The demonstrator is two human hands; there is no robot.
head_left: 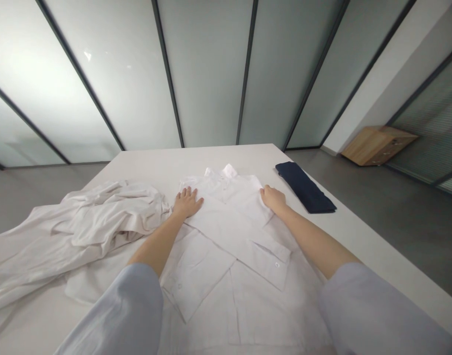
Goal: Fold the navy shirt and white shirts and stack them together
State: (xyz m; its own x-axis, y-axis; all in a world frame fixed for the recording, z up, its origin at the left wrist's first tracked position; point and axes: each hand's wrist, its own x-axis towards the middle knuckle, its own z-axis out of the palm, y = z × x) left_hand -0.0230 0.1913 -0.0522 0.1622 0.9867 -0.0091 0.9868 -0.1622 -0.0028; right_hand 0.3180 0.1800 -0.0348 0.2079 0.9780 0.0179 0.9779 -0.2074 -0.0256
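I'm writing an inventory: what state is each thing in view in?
White shirt: laid out, sleeves folded across it.
White fabric at left: crumpled.
Navy fabric: folded flat.
Left hand: open, palm down on the shirt.
Right hand: closed on the shirt's edge.
Wooden cabinet: too small to tell whether open or shut.

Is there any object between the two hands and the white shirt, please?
No, nothing visible: the left hand lies flat on the white shirt and the right hand grips its edge. The folded dark cloth lies apart to the right.
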